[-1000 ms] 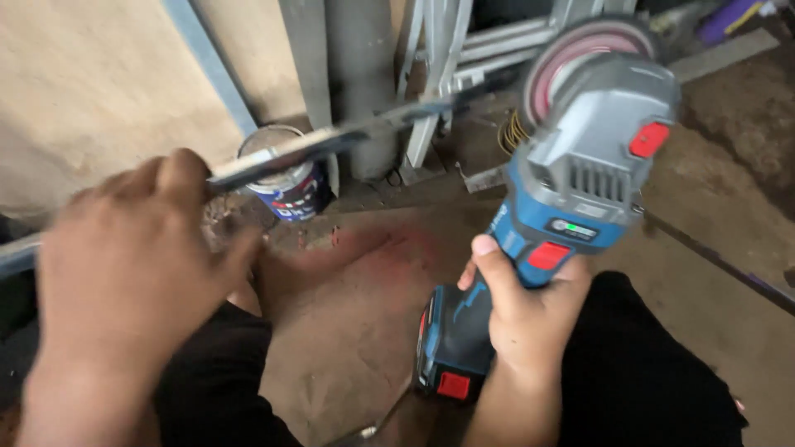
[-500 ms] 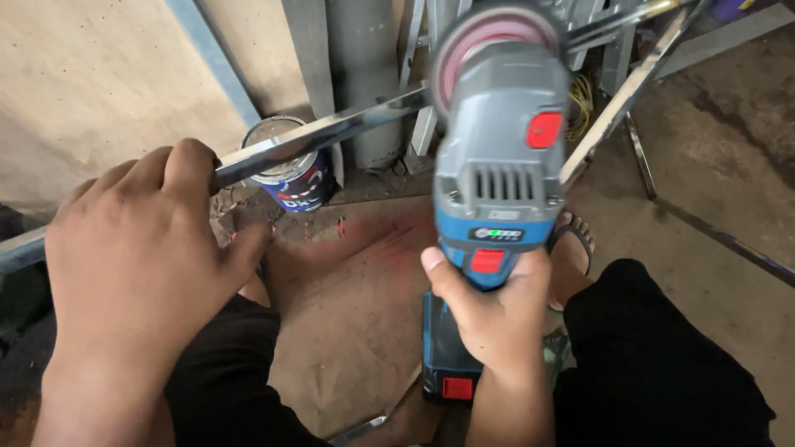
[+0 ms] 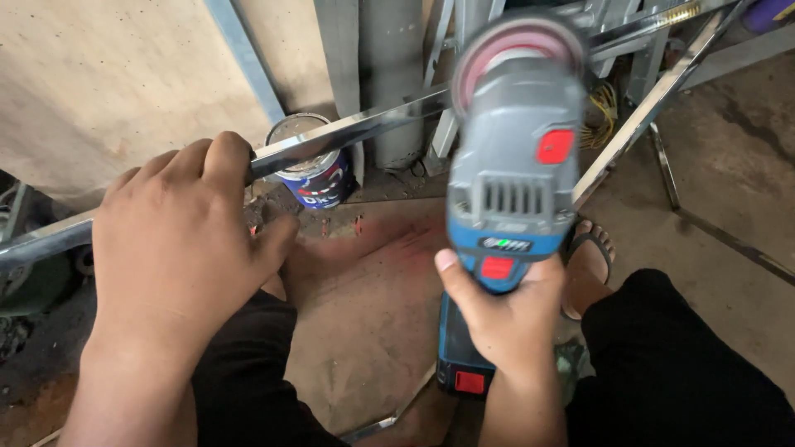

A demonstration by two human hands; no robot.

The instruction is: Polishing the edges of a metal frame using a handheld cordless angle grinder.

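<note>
My left hand (image 3: pixel 178 240) is wrapped around a shiny metal bar (image 3: pixel 364 128) that slants from lower left up to the right. My right hand (image 3: pixel 505 310) grips the handle of a blue and grey cordless angle grinder (image 3: pixel 513 178) with red buttons. Its reddish disc (image 3: pixel 517 45) points away from me and sits at the bar, near the bar's middle. The disc looks blurred. A blue battery pack (image 3: pixel 460 364) shows under my right wrist.
An open paint can (image 3: pixel 310 170) stands behind the bar by a grey pipe (image 3: pixel 389 74). A wooden board (image 3: pixel 124 83) leans at left. Metal frames (image 3: pixel 654 99) lean at back right. My sandalled foot (image 3: pixel 588 265) and dark trousers (image 3: pixel 679 364) are below.
The grinder has swung left and in line with my arm, its disc arriving at the bar's middle. My left hand has kept its hold on the bar.
</note>
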